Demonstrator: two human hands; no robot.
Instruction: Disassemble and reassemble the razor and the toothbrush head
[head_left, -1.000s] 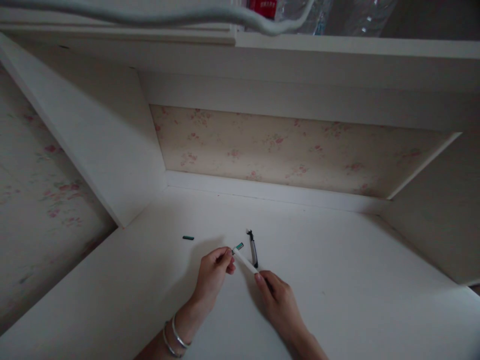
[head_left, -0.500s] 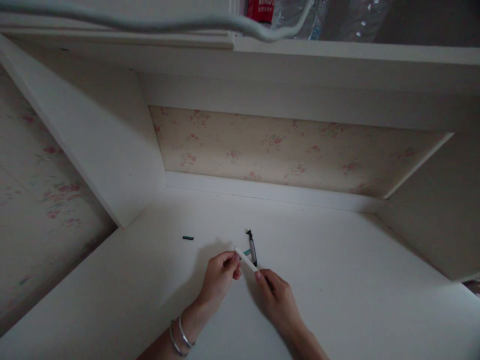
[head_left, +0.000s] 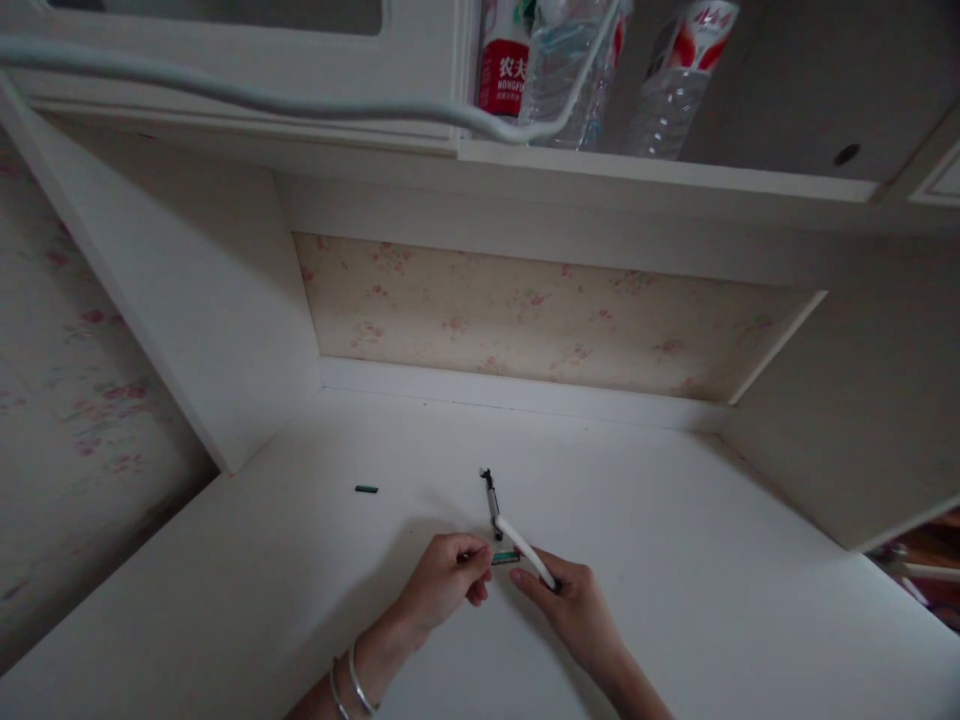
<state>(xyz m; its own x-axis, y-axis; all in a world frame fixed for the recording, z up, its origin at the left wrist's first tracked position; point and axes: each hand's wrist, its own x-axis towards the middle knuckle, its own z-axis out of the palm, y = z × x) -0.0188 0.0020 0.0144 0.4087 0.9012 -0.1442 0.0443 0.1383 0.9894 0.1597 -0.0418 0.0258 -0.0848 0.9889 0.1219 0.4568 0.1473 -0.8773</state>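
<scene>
My left hand (head_left: 448, 578) is closed, its fingertips pinching the left end of a small green-and-black strip (head_left: 505, 558). My right hand (head_left: 568, 598) grips the lower end of a slim white tube (head_left: 525, 546), which slants up and left between the hands. Just beyond the tube's upper tip, a thin black-and-grey stick-like part (head_left: 491, 497) with a pale tip lies on the white desktop (head_left: 660, 540). Farther left on the desktop rests a second dark green strip (head_left: 366, 489), apart from both hands.
An overhead shelf holds clear plastic bottles (head_left: 667, 105) and one bottle with a red label (head_left: 504, 75). A pale cable (head_left: 300, 105) hangs across in front of the shelf. White side panels (head_left: 195, 290) and a floral-papered back wall (head_left: 480, 310) enclose the desktop.
The white tube has swung to the right, away from my left fingers, with my right hand. More of the green-and-black strip shows now. The view has tilted upward, bringing more of the bottles into sight.
</scene>
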